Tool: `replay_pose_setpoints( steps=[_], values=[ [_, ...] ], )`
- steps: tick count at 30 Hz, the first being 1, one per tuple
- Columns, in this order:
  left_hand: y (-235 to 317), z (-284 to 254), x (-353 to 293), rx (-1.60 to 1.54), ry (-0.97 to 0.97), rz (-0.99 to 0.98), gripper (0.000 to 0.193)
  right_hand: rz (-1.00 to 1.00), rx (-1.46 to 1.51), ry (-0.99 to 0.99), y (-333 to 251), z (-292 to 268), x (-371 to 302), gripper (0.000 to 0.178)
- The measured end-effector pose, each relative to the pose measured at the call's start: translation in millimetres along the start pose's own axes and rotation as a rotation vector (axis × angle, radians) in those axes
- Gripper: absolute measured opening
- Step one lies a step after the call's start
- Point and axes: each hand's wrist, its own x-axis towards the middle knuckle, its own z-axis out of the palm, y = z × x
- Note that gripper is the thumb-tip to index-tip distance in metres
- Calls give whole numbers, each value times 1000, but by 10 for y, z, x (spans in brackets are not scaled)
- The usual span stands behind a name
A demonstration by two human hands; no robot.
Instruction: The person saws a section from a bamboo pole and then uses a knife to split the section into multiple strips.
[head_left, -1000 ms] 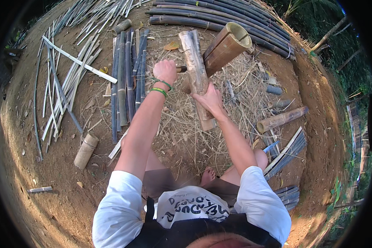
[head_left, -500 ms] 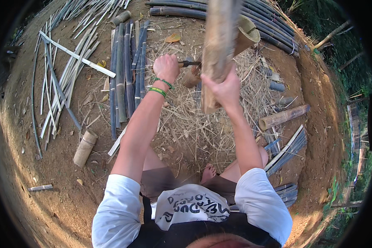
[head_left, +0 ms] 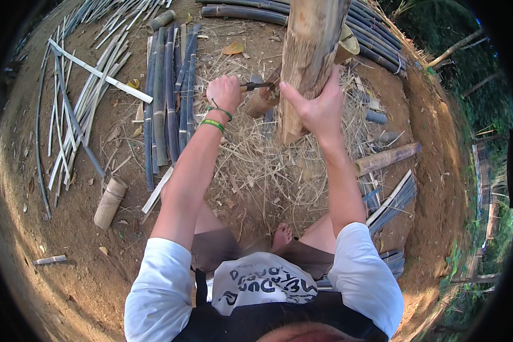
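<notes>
My left hand (head_left: 224, 93) is closed around the wooden handle of a knife (head_left: 262, 85). Its dark blade points right, over the top of a short upright bamboo piece (head_left: 260, 104). Just right of the blade, my right hand (head_left: 319, 108) grips a thick, rough length of wood (head_left: 309, 54). This wood stands close to the camera, its pointed lower end towards me, and hides part of the blade and bamboo. Whether it touches the blade I cannot tell.
Split bamboo lengths (head_left: 169, 97) lie left of the work, with pale strips (head_left: 91, 108) beyond. Long dark poles (head_left: 245, 13) are stacked at the back. Bamboo sections (head_left: 110, 202) lie on both sides. Shavings (head_left: 262, 165) cover the ground before my bare foot (head_left: 282, 236).
The thick piece of wood, blurred before, is now sharp. My right hand has moved slightly away from me and right with it. My left hand stays closed on the knife handle.
</notes>
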Motion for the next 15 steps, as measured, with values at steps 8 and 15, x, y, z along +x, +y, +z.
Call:
replay_pose_setpoints(
  steps=[8,15],
  values=[
    [74,145,-67,-40,-88,-77,15,573,-277,-543,960,245,-400,88],
    [-28,151,-69,-29,-93,-93,12,180,21,-99,-61,-90,156,86]
  ],
)
